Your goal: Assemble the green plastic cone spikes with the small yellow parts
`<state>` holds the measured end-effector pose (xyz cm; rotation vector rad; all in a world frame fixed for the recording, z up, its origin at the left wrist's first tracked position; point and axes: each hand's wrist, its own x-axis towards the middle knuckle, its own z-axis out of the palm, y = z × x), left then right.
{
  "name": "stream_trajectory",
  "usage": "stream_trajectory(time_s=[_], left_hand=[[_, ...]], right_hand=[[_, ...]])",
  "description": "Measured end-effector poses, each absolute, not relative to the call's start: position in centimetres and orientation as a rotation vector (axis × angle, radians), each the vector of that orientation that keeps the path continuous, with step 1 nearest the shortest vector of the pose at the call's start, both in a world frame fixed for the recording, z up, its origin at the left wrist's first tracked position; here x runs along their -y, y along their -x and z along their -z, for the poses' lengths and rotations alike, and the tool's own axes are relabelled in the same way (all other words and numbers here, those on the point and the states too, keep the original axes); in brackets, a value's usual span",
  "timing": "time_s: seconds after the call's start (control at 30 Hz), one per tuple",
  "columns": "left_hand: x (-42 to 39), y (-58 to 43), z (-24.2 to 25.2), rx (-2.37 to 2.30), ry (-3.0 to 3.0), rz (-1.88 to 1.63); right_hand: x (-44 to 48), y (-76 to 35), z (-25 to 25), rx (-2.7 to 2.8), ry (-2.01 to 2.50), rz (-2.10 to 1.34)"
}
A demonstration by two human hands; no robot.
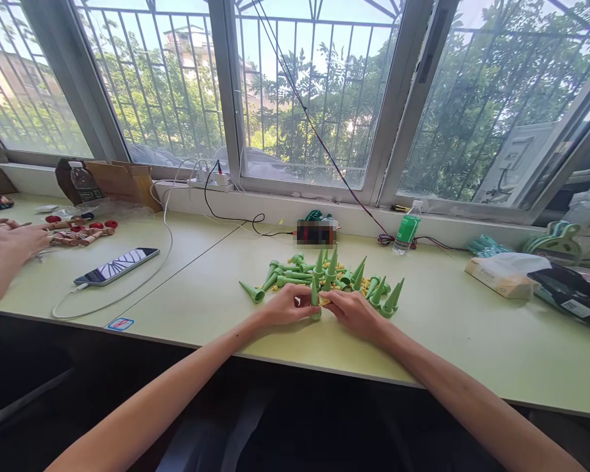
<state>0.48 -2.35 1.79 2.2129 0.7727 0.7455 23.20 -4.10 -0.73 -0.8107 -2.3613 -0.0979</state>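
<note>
Near the front edge of the pale yellow-green tabletop, the left hand is closed around an upright green plastic cone; the right hand, just beside it, pinches a small yellow piece; behind both lies a pile of green plastic cones; white lettering on the green-labelled clear plastic bottle is too small to read; print on the pale cardboard tissue box is blurred, as is the white label on the black plastic package.

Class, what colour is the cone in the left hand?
The cone is green, seen in the head view.
</note>
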Motion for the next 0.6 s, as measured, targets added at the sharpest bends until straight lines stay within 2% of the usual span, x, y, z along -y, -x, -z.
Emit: stream_trajectory(time_s=[0.6], left_hand=[[2.22, -0.54, -1.54, -0.791, -2.272, -0.775]], right_hand=[[3.99, -23.19, 0.89, 2.390, 0.853, 0.108]])
